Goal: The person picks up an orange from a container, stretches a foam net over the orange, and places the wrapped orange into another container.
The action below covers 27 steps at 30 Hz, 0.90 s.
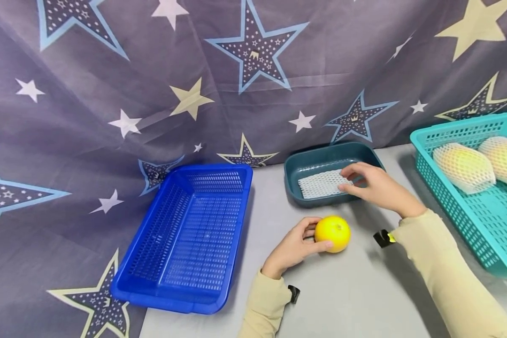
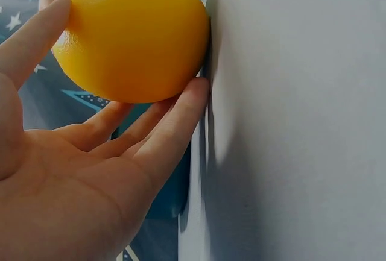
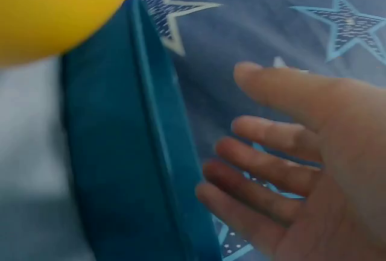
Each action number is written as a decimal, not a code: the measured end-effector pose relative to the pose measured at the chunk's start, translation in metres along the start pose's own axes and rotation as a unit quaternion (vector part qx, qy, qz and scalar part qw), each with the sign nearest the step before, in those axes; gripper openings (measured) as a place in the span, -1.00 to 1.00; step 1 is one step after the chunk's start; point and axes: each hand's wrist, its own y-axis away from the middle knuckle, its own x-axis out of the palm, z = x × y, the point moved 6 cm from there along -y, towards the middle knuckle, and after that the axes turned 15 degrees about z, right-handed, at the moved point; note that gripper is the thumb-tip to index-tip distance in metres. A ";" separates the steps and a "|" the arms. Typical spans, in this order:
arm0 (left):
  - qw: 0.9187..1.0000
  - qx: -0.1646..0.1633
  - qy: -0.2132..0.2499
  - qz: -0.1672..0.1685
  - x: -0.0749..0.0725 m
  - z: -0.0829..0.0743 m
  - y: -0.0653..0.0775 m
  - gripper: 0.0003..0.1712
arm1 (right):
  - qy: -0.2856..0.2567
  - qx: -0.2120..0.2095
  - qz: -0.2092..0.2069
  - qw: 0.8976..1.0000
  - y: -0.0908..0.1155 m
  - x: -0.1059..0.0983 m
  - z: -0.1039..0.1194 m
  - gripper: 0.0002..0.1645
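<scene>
An orange is in my left hand, gripped between thumb and fingers low over the grey tabletop. The left wrist view shows the thumb on one side of the orange and the fingertips along its other side. My right hand hovers at the right part of a dark teal tray, fingers loosely bent with nothing between them. Inside that tray lies a flattened white foam net sleeve, its right end beside the right fingertips. The right wrist view shows the right hand above the tray's rim.
On the left stands a blue perforated basket. A turquoise basket at the right holds several fruits in foam nets. A star-patterned cloth hangs behind the grey table.
</scene>
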 end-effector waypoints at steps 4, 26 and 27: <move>1.000 -0.002 0.005 0.005 0.002 0.000 -0.001 -0.35 | 0.035 0.039 0.019 0.998 -0.017 0.000 -0.017 -0.45; 1.000 -0.010 -0.011 0.018 0.006 0.000 -0.002 -0.27 | 0.013 0.128 0.002 0.992 -0.044 0.018 -0.050 -0.76; 1.000 -0.010 -0.014 0.017 0.005 0.000 -0.002 -0.27 | 0.009 0.122 -0.010 0.992 -0.044 0.017 -0.049 -0.77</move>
